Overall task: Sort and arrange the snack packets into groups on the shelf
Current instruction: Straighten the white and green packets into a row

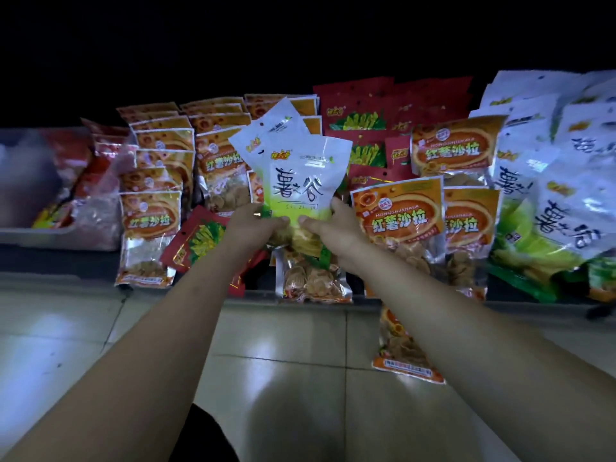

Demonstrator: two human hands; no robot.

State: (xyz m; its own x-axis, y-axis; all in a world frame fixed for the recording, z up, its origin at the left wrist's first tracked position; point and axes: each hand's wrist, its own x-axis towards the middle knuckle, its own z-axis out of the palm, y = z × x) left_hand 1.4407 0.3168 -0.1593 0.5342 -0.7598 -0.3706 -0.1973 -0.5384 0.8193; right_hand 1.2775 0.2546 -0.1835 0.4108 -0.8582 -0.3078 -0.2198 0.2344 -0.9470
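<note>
Your left hand (pixel 256 225) and right hand (pixel 333 225) both grip the bottom of a small fan of white-and-green packets (pixel 300 175), thumbs pressed on the front. It looks like two or three packets, though the blur makes the count uncertain. You hold them upright above the middle of the shelf (pixel 60 258), label facing you, which suits squaring them into one bundle. The front one reads 薯之谷, matching the white stack (pixel 550 181) at the shelf's right end, so that is probably where they belong. Orange packets (pixel 156 181) marked 红薯沙拉 stand in rows on the left, and more (pixel 400 218), also printed HONGSHUSHALA, stand right of centre. Red packets (pixel 376 108) line the back edge. One orange packet (pixel 403 348) hangs off the front edge towards the floor (pixel 283 361).
</note>
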